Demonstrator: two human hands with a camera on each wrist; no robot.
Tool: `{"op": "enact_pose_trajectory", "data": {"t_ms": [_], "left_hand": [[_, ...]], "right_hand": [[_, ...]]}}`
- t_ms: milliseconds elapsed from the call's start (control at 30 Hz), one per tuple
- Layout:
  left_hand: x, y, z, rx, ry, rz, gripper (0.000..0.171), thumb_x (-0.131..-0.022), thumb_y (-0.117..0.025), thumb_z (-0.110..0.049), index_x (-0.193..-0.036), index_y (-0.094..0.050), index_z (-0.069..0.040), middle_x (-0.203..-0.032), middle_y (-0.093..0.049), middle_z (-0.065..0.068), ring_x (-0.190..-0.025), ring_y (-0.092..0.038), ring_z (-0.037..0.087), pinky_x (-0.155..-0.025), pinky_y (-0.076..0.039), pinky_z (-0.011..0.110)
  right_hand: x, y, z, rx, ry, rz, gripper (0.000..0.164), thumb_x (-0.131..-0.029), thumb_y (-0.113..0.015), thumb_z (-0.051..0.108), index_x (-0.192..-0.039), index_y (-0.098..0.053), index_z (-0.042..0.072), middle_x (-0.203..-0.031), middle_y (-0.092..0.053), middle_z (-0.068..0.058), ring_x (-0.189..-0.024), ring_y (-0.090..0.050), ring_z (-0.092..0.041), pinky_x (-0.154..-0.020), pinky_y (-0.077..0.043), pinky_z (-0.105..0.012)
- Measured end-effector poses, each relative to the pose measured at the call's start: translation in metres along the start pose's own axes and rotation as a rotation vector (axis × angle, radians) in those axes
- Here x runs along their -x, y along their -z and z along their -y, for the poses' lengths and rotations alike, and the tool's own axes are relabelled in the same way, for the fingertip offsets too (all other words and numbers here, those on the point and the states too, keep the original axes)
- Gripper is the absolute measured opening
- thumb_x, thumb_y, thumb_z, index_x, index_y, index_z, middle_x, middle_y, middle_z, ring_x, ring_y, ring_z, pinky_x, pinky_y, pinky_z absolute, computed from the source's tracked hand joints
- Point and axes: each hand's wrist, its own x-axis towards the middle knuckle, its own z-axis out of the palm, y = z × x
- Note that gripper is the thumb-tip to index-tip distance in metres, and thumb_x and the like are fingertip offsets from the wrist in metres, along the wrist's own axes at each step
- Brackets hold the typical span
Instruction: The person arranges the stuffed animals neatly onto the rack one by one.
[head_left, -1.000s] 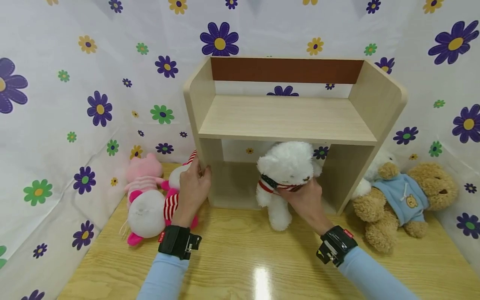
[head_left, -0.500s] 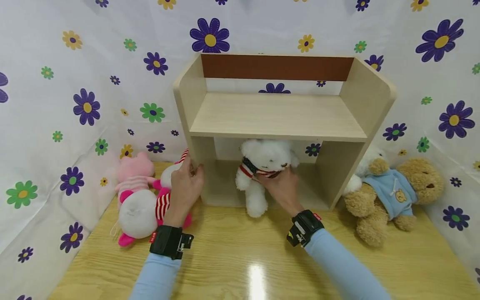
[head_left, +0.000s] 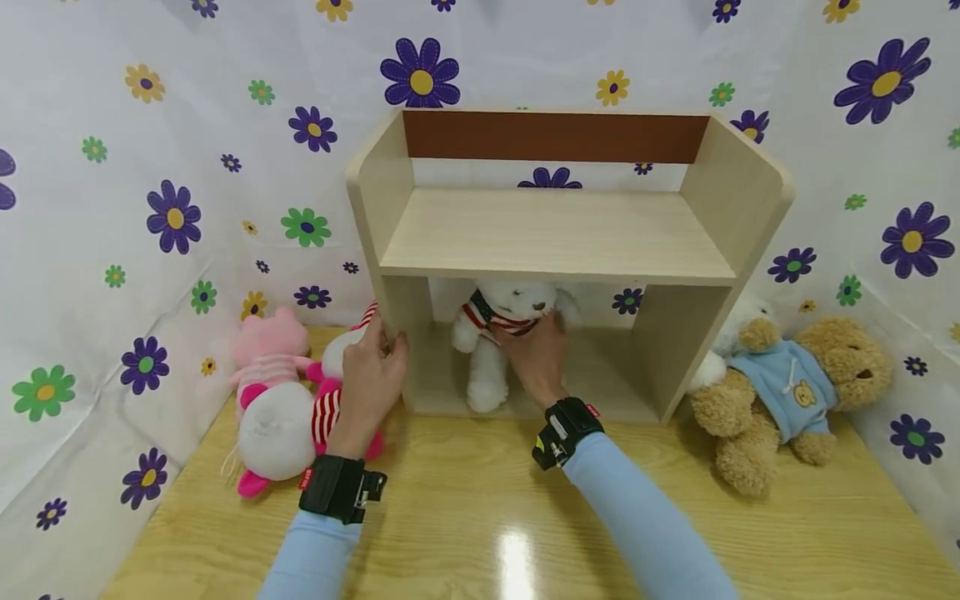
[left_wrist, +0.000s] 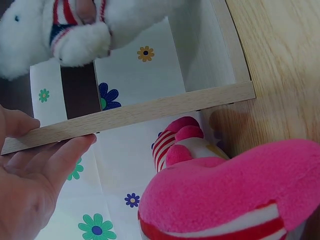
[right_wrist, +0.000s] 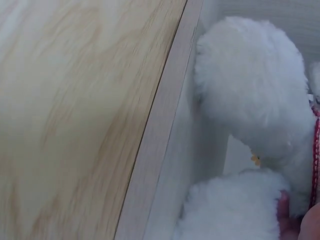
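"Moved since the earlier look?"

"One white stuffed animal (head_left: 489,354), farther left and deeper into the lower compartment (head_left: 611,367) of the shelf (head_left: 750,192); right hand (head_left: 538,354) along with it. Left hand (head_left: 369,379): unmoved."

"Left hand, condition?"

"Pinching the shelf's left side panel (left_wrist: 165,111), thumb on one face, fingers on the other."

"Right hand?"

"Clamped on the stuffed animal at its striped shirt (head_left: 480,310); not every finger shows."

"Step in hand?"

"Placing, by my reading: settling the stuffed animal into the lower compartment. Next move would call for bringing its legs down onto the compartment floor, then easing the grip once it balances. Soft legs might fold."

"Position relative to the right hand?"

"Head just above the hand, its top hidden behind the upper board (head_left: 558,237). One leg (head_left: 487,387) hanging to the hand's left, near the compartment's front edge. Whether it touches the floor, I cannot tell."
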Motion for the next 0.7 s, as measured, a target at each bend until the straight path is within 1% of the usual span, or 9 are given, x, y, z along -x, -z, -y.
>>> {"op": "enact_pose_trajectory", "data": {"t_ms": [67, 167, 300, 400, 533, 600, 700], "left_hand": [[0.0, 0.001, 0.0, -0.001, -0.004, 0.008, 0.042, -0.101, -0.058, -0.015, -0.142, -0.052, -0.004, -0.129, -0.068, 0.026, -0.109, -0.071, 0.042, -0.086, -0.06, 0.055], [0.0, 0.002, 0.0, -0.003, -0.002, 0.015, 0.042, -0.102, -0.058, -0.016, -0.142, -0.052, -0.004, -0.129, -0.068, 0.026, -0.108, -0.071, 0.042, -0.085, -0.06, 0.054], [-0.001, 0.002, 0.0, -0.008, -0.007, 0.009, 0.04, -0.101, -0.057, -0.016, -0.139, -0.054, -0.003, -0.124, -0.07, 0.028, -0.104, -0.073, 0.042, -0.082, -0.061, 0.055], [-0.001, 0.002, 0.001, -0.008, -0.015, 0.006, 0.039, -0.101, -0.058, -0.015, -0.137, -0.055, -0.002, -0.122, -0.07, 0.028, -0.102, -0.074, 0.041, -0.081, -0.061, 0.055], [0.0, 0.001, 0.001, -0.001, -0.018, 0.006, 0.036, -0.101, -0.058, -0.014, -0.135, -0.056, -0.002, -0.121, -0.071, 0.028, -0.103, -0.074, 0.041, -0.082, -0.061, 0.054], [0.0, 0.001, 0.001, -0.004, -0.02, 0.001, 0.034, -0.101, -0.058, -0.013, -0.133, -0.056, -0.001, -0.12, -0.071, 0.029, -0.102, -0.074, 0.041, -0.081, -0.061, 0.055], [0.0, 0.001, 0.001, -0.014, -0.023, -0.01, 0.033, -0.1, -0.059, -0.014, -0.131, -0.057, 0.0, -0.116, -0.072, 0.029, -0.099, -0.075, 0.042, -0.078, -0.061, 0.055]], "right_hand": [[-0.001, -0.007, 0.002, 0.004, -0.043, -0.012, 0.08, -0.08, -0.085, 0.042, -0.142, -0.045, 0.011, -0.129, -0.063, -0.015, -0.12, -0.064, -0.032, -0.096, -0.056, -0.047], [-0.003, -0.016, 0.003, -0.004, -0.121, -0.017, 0.088, -0.08, -0.085, 0.042, -0.147, -0.039, 0.01, -0.136, -0.056, -0.021, -0.126, -0.059, -0.037, -0.101, -0.053, -0.049], [-0.005, -0.022, 0.004, -0.037, -0.206, -0.013, 0.105, -0.08, -0.086, 0.041, -0.158, -0.025, 0.006, -0.146, -0.045, -0.028, -0.133, -0.053, -0.042, -0.107, -0.05, -0.051], [-0.006, -0.024, 0.005, -0.083, -0.252, -0.001, 0.116, -0.079, -0.087, 0.04, -0.162, -0.013, 0.004, -0.152, -0.038, -0.031, -0.138, -0.048, -0.044, -0.111, -0.047, -0.051], [-0.005, -0.027, 0.005, -0.115, -0.291, 0.026, 0.118, -0.08, -0.085, 0.04, -0.162, -0.009, 0.003, -0.157, -0.032, -0.031, -0.144, -0.042, -0.043, -0.115, -0.043, -0.051], [-0.005, -0.028, 0.005, -0.108, -0.307, 0.039, 0.119, -0.082, -0.084, 0.042, -0.162, -0.007, 0.002, -0.16, -0.029, -0.03, -0.147, -0.038, -0.043, -0.117, -0.041, -0.051], [-0.005, -0.031, 0.006, -0.108, -0.313, 0.057, 0.116, -0.082, -0.084, 0.045, -0.161, -0.01, 0.002, -0.158, -0.03, -0.028, -0.146, -0.04, -0.042, -0.117, -0.041, -0.05]]}}
